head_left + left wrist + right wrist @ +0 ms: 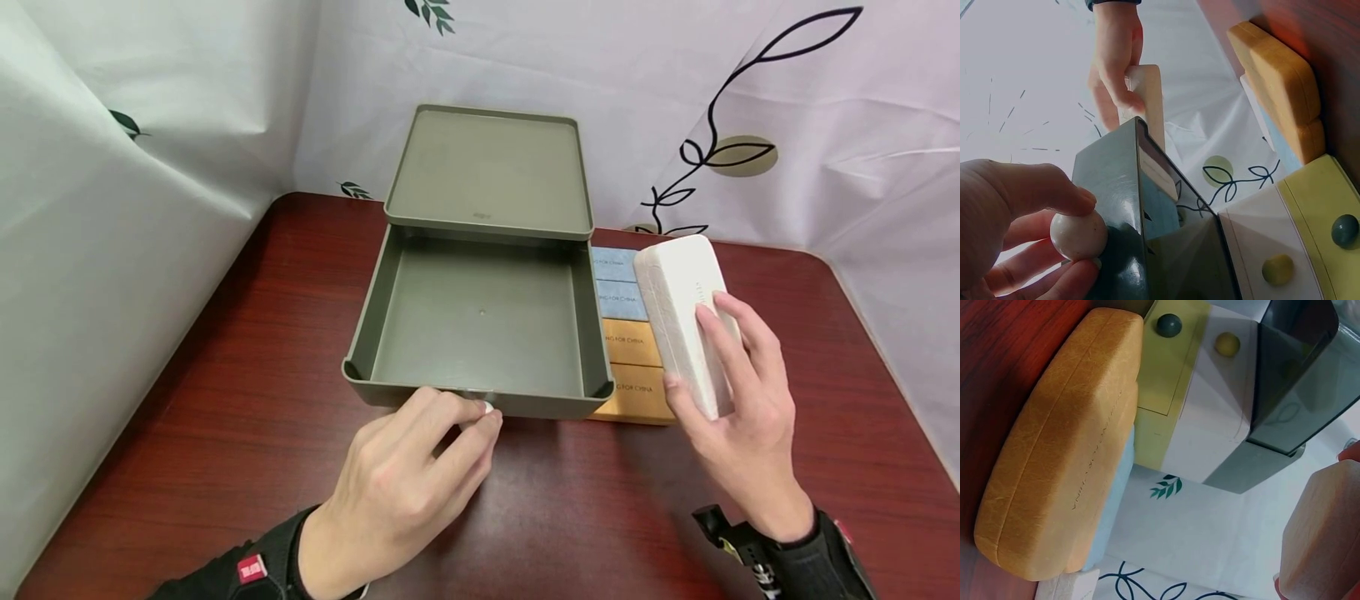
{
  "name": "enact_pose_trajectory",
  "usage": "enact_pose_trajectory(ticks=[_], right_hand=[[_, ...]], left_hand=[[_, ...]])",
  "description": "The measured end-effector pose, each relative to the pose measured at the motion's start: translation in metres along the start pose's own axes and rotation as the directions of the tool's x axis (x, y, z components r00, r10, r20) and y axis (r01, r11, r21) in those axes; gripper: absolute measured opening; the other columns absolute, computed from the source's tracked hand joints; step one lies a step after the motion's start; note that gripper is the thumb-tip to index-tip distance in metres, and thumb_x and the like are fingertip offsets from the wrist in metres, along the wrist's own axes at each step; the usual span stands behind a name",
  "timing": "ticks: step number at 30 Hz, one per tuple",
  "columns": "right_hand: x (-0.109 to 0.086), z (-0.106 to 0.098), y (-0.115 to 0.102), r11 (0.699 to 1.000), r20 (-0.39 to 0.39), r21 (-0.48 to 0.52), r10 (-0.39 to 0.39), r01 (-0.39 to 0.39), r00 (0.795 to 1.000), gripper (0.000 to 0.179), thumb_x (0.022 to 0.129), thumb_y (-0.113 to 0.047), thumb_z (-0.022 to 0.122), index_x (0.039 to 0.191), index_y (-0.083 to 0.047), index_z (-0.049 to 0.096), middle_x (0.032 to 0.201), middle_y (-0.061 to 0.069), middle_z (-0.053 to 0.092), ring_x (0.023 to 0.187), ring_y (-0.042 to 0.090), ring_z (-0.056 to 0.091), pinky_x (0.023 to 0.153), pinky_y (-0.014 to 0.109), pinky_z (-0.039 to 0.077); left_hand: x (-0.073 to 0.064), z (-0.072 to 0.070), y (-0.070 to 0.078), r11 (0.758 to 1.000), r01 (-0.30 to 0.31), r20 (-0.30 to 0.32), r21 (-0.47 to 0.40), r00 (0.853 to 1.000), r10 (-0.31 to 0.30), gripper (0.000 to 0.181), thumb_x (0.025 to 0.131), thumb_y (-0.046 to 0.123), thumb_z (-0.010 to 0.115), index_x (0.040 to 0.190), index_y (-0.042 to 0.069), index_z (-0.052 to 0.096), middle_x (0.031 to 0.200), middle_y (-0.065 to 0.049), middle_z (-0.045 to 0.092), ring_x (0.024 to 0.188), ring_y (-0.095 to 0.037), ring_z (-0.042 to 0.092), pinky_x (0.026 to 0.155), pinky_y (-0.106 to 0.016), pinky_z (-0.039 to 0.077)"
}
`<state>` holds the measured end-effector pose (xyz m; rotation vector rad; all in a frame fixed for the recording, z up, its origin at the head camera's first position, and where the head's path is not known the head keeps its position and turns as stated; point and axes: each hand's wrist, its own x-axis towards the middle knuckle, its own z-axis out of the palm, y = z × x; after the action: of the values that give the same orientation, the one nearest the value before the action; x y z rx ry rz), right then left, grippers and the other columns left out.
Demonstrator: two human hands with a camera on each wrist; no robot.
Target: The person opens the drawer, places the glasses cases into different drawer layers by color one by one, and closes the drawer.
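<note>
My left hand [420, 475] pinches the white round knob [1079, 235] of a grey-green drawer [480, 333]. This top drawer stands pulled out, and nothing lies inside it. In the left wrist view, thumb and fingers sit around the knob. To the right, my right hand [742, 400] grips a white glasses case [682, 308] by its sides, thumb on one side and fingers over the top. The case is raised above the table, just right of the drawer, and tilted. Its end also shows at the edge of the right wrist view [1322, 531].
Orange cases [633, 387] and blue cases [618, 275] lie in a row right of the drawers. Below the top drawer are a white drawer [1210, 394] with a yellow knob and a yellow-green drawer [1163, 362] with a dark knob. Patterned cloth [525, 50] hangs behind the table [247, 333].
</note>
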<state>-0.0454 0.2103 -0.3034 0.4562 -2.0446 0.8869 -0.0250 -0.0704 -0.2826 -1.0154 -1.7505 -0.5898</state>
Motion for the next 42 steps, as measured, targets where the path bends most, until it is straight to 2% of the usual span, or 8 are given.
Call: enact_pose_trajectory(ticks=[14,20,29,33,37,42], right_hand=[[0.013,0.002,0.007,0.995,-0.003,0.041,-0.087,0.087,0.996,0.052,0.081,-0.03,0.065,0.12,0.005,0.062,0.132,0.026,0.055,0.115,0.037,0.053,0.09,0.013,0.037],[0.026,0.006,-0.002,0.989,0.0,0.06,-0.134,0.134,0.991,0.05,0.082,-0.03,0.064,0.119,0.004,0.063,0.131,0.026,0.055,0.116,0.04,0.053,0.093,0.015,0.039],[0.047,0.012,-0.02,0.977,0.049,0.114,-0.187,0.181,0.981,0.049,0.084,-0.031,0.063,0.12,0.002,0.063,0.131,0.026,0.053,0.116,0.041,0.052,0.1,0.022,0.039],[0.057,0.016,-0.027,0.966,0.071,0.13,-0.232,0.221,0.97,0.046,0.084,-0.028,0.062,0.12,0.001,0.064,0.131,0.026,0.053,0.115,0.042,0.053,0.101,0.027,0.04],[0.065,0.019,-0.03,0.959,0.125,0.123,-0.269,0.254,0.955,0.044,0.084,-0.026,0.061,0.121,-0.004,0.064,0.133,0.024,0.052,0.117,0.041,0.053,0.102,0.028,0.04],[0.071,0.024,-0.031,0.951,0.195,0.107,-0.307,0.291,0.931,0.044,0.083,-0.025,0.059,0.122,-0.006,0.063,0.135,0.02,0.053,0.118,0.039,0.053,0.095,0.034,0.042]], left_hand=[[-0.003,0.0,0.001,1.0,-0.012,0.029,0.018,1.0,0.011,0.019,0.086,-0.002,0.052,0.079,0.004,0.07,0.078,-0.003,0.061,0.063,-0.01,0.053,0.048,-0.012,0.04],[-0.006,0.001,0.001,1.0,-0.017,0.042,0.023,0.999,0.016,0.019,0.085,-0.002,0.053,0.079,0.004,0.07,0.077,-0.002,0.061,0.061,-0.008,0.049,0.047,-0.011,0.038],[-0.008,0.001,0.001,1.0,-0.013,0.049,0.024,0.999,0.012,0.019,0.085,-0.002,0.053,0.078,0.004,0.07,0.076,-0.001,0.061,0.06,-0.008,0.048,0.047,-0.011,0.037],[-0.008,0.0,0.001,1.0,-0.014,0.049,0.022,0.999,0.012,0.019,0.085,-0.002,0.053,0.078,0.004,0.069,0.076,-0.001,0.06,0.06,-0.008,0.048,0.047,-0.011,0.038],[-0.008,0.0,0.001,1.0,-0.01,0.049,0.023,0.999,0.009,0.019,0.085,-0.001,0.053,0.078,0.004,0.07,0.076,-0.001,0.06,0.06,-0.008,0.047,0.046,-0.011,0.037],[-0.008,0.0,0.002,1.0,-0.01,0.049,0.029,0.999,0.008,0.02,0.085,-0.001,0.053,0.078,0.004,0.07,0.076,-0.001,0.061,0.06,-0.008,0.048,0.046,-0.011,0.037]])
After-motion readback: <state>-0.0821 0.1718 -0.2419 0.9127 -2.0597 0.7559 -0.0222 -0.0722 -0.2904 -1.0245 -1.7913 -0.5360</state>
